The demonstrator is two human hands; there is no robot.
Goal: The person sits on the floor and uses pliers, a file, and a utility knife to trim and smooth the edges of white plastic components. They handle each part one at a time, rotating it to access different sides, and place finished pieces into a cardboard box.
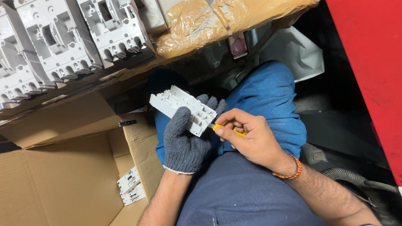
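My left hand (184,140), in a grey knit glove, grips a white moulded plastic housing (178,102) held over my lap. My bare right hand (249,136) pinches a small yellow-handled knife (228,130) whose tip rests against the housing's lower right edge. A red and orange thread band sits on my right wrist. Both hands are above my blue trousers (268,100).
Several grey-white housings (63,46) stand in a row at the upper left. An open cardboard box (63,184) lies at the lower left with two white parts (130,186) inside. A taped brown package (217,21) is above, a red panel (372,62) at the right, a grey hose (356,180) below it.
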